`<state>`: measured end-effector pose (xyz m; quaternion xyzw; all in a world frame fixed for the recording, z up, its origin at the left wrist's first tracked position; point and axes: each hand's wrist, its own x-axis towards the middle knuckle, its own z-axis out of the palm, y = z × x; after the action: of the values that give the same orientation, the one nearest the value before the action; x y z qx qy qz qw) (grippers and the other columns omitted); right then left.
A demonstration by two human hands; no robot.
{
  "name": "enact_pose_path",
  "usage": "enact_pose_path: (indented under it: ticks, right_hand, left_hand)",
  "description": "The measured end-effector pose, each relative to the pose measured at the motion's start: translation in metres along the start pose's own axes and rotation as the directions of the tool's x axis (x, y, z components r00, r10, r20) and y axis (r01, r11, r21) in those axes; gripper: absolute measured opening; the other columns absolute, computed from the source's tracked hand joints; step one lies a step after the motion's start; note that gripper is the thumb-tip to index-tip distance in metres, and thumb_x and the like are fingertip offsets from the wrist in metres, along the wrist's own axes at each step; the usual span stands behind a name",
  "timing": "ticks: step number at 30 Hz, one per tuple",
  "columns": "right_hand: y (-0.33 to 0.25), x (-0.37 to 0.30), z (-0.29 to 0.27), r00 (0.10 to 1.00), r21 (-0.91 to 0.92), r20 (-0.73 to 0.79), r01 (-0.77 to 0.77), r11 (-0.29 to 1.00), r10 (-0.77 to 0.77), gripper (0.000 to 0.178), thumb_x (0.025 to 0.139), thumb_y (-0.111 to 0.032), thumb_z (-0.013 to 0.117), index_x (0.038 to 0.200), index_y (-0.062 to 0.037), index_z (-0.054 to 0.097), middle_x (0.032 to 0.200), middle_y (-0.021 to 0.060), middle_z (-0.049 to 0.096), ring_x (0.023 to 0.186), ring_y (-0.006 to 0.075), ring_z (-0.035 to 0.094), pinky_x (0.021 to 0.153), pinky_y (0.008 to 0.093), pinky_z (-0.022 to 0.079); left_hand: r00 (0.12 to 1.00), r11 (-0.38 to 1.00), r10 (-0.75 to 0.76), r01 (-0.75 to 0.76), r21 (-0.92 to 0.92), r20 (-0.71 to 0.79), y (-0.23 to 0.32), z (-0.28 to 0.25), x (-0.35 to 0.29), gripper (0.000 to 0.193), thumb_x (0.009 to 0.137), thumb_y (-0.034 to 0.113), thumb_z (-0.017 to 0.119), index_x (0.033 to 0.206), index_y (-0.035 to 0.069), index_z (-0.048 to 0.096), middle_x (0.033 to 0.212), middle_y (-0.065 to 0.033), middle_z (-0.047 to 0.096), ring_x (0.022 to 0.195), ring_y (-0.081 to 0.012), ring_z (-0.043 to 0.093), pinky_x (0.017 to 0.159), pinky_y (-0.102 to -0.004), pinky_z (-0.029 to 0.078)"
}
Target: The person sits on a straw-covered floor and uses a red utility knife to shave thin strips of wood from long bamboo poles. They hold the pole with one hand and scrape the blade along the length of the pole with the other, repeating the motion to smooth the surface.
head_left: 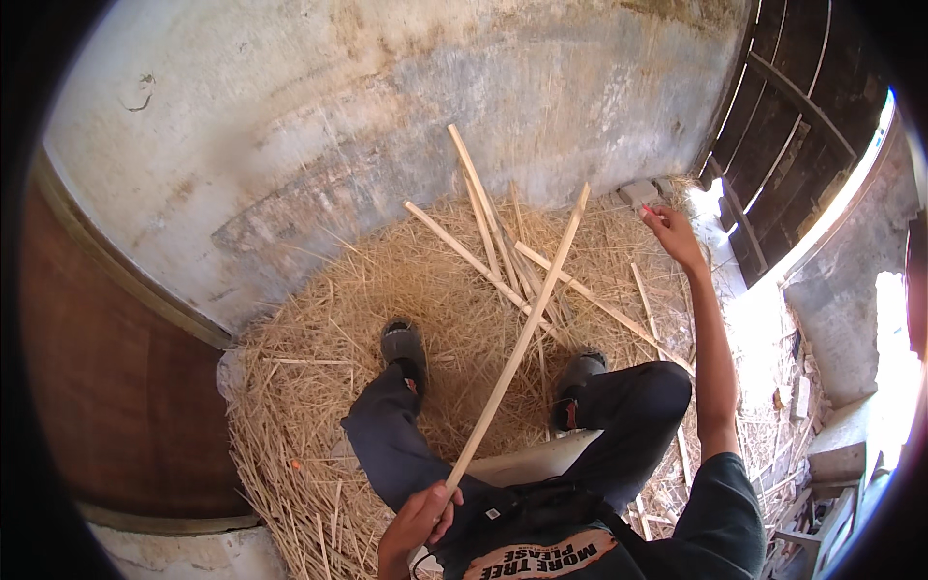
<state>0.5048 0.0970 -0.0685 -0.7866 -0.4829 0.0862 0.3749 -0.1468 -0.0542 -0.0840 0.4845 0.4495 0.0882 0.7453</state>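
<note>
My left hand is closed round the near end of a long, pale bamboo strip. The strip slants away from my lap, up to the right, with its far end near the wall. Out to the right, my right hand is raised at the end of a stretched arm, its fingers pinched together. A small red thing shows at its fingertips, too small to make out. Beyond my feet, several more strips lie crossed in a loose heap, partly behind the held one.
Straw-like shavings cover the floor round my shoes. A stained wall rises ahead, with a brown panel at left and dark wooden boards at right. A block sits by the wall; rubble lies at right.
</note>
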Motion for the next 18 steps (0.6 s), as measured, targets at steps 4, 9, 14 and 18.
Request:
enact_pose_path:
  ticks: [4,9,14,18]
  right_hand:
    - [-0.086,-0.049,0.007,0.944,0.554,0.325,-0.241,0.797,0.059,0.061,0.107,-0.055,0.063,0.141,-0.0048,0.068,0.097,0.0028,0.073,0.055,0.0053,0.045,0.050,0.0268,0.037]
    - [-0.162,-0.098,0.016,0.955,0.667,0.297,-0.197,0.718,-0.014,0.045,0.112,-0.041,0.061,0.135,-0.0028,0.067,0.082,-0.0052,0.059,0.049,0.0009,0.030,0.046,0.0235,0.023]
    - [-0.159,-0.101,0.023,0.959,0.741,0.279,-0.183,0.646,-0.048,0.031,0.105,-0.030,0.073,0.119,-0.0015,0.070,0.073,-0.0036,0.060,0.048,0.0019,0.034,0.045,0.0252,0.025]
    - [-0.180,-0.114,0.013,0.976,0.815,0.214,-0.159,0.557,-0.034,0.027,0.103,-0.024,0.076,0.115,-0.0010,0.070,0.068,-0.0059,0.056,0.048,0.0021,0.036,0.045,0.0249,0.025]
  left_hand:
    - [0.999,0.996,0.021,-0.018,-0.087,0.030,0.006,-0.003,0.016,0.060,0.116,0.053,0.031,0.110,0.001,0.061,0.063,-0.0028,0.050,0.050,-0.0099,0.045,0.045,-0.0271,0.037]
    - [0.988,0.993,0.036,-0.019,-0.112,0.150,0.010,0.000,0.035,0.059,0.118,0.045,0.026,0.115,-0.002,0.062,0.068,-0.0039,0.051,0.053,-0.0128,0.050,0.047,-0.0273,0.040]
    - [0.959,0.994,0.059,-0.031,-0.105,0.276,0.013,0.000,0.048,0.063,0.118,0.046,0.025,0.125,-0.004,0.063,0.072,-0.0048,0.054,0.060,-0.0151,0.056,0.055,-0.0301,0.048]
    - [0.932,0.971,0.241,-0.235,-0.053,0.270,0.025,0.009,0.056,0.071,0.118,0.054,0.024,0.134,-0.005,0.060,0.084,-0.0062,0.061,0.074,-0.0158,0.064,0.065,-0.0323,0.053]
